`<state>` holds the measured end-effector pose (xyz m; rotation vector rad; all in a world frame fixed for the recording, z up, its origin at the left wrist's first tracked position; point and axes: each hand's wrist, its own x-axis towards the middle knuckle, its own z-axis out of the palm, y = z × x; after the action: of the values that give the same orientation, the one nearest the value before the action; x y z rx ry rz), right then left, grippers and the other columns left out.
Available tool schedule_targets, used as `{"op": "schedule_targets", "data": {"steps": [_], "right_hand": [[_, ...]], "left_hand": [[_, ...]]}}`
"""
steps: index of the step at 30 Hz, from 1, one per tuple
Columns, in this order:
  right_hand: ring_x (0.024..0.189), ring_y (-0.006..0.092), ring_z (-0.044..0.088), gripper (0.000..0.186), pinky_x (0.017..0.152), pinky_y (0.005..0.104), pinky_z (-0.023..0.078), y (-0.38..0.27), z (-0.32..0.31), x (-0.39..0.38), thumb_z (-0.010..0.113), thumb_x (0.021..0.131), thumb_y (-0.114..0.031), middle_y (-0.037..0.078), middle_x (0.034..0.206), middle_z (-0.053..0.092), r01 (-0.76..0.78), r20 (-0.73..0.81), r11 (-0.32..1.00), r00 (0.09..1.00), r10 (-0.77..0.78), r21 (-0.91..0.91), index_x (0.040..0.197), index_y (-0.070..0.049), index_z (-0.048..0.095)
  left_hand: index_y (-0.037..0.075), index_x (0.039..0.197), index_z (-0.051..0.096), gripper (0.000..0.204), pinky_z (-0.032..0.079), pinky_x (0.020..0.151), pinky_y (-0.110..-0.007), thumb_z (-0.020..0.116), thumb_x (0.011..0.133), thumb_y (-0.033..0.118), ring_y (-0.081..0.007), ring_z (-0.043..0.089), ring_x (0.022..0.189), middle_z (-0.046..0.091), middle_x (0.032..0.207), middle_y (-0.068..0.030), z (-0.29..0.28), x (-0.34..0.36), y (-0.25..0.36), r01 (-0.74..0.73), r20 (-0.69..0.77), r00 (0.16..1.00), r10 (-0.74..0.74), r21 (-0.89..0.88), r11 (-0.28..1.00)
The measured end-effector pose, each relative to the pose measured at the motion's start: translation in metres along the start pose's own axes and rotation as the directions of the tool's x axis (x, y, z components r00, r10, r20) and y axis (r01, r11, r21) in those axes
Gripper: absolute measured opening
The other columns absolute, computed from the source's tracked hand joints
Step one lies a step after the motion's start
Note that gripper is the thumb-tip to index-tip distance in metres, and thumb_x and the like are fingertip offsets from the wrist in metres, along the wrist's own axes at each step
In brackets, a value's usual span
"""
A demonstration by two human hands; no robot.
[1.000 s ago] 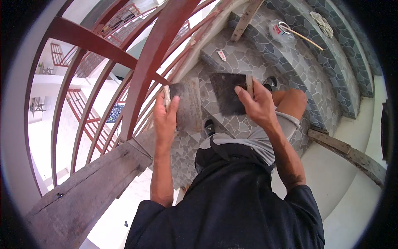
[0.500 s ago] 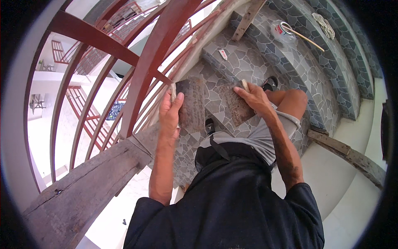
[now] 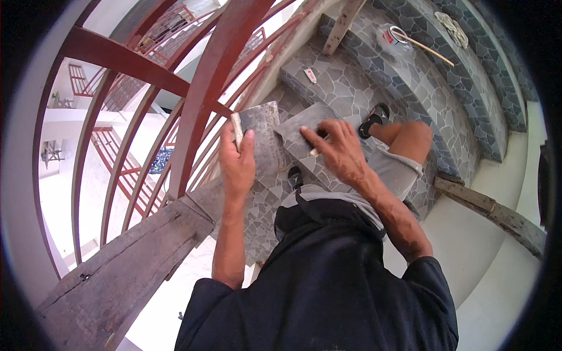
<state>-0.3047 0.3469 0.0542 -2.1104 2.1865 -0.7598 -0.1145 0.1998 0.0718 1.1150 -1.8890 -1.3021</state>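
Paired flat blades held above a stone-patterned stair [image 3: 351,85]. A red railing [image 3: 202,88] borders the stair's left edge. The left hand [image 3: 237,167] has its grip clamped on the pale handle [image 3: 236,128] of the first blade [image 3: 263,131], thumb against the metal; mottled grey residue shows on this face, which may be judged not yet bare. The right hand [image 3: 342,151] has its grip clamped on the second blade [image 3: 313,116]; one corner reaches the first blade's right edge in view, though contact cannot be told. Both blades are taken up and neither is set down; how much residue is already off cannot be told. Beyond, apart from both hands, a small packet [image 3: 310,75] lies near a step's left end; farther right are a clear plastic container [image 3: 389,40], a stick [image 3: 432,50] and a cloth [image 3: 452,30] on higher steps.
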Motion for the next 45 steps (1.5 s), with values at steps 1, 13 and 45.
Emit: {"op": "schedule_targets", "data": {"steps": [1, 13, 45], "right_hand": [[0.100, 0.0281, 0.053, 0.055, 0.092, 0.0422, 0.042, 0.008, -0.001, -0.002, 0.060, 0.080, -0.006, 0.011, 0.104, 0.051, -0.002, 0.000, 1.000, 1.000, 0.002, -0.005, 0.133, -0.020, 0.056], [0.116, 0.0298, 0.051, 0.065, 0.100, 0.0475, 0.039, 0.012, -0.006, 0.000, 0.067, 0.070, -0.007, 0.011, 0.117, 0.050, 0.049, -0.073, 0.994, 0.996, -0.057, -0.100, 0.133, -0.021, 0.057], [0.082, 0.0055, 0.048, 0.023, 0.075, 0.0239, 0.039, 0.020, 0.006, -0.057, 0.062, 0.096, -0.026, -0.006, 0.088, 0.055, -0.692, 0.448, 0.066, 0.534, 0.717, 0.719, 0.104, -0.005, 0.063]], "left_hand": [[0.001, 0.116, 0.053, 0.026, 0.045, 0.077, -0.031, 0.056, 0.099, 0.020, -0.0132, 0.054, 0.084, 0.057, 0.092, -0.0068, -0.004, 0.001, 0.003, 0.086, 0.024, 0.996, -0.086, 0.000, 0.996], [0.001, 0.128, 0.059, 0.034, 0.047, 0.077, -0.030, 0.049, 0.097, 0.011, -0.0127, 0.059, 0.082, 0.066, 0.110, -0.0161, -0.008, 0.005, -0.011, -0.216, 0.131, 0.972, 0.194, 0.184, 0.959], [-0.002, 0.086, 0.068, 0.024, 0.048, 0.068, -0.031, 0.071, 0.088, 0.021, -0.0154, 0.061, 0.071, 0.067, 0.077, -0.0091, 0.012, 0.005, -0.050, -0.017, 0.203, 0.978, -0.053, 0.328, 0.945]]}}
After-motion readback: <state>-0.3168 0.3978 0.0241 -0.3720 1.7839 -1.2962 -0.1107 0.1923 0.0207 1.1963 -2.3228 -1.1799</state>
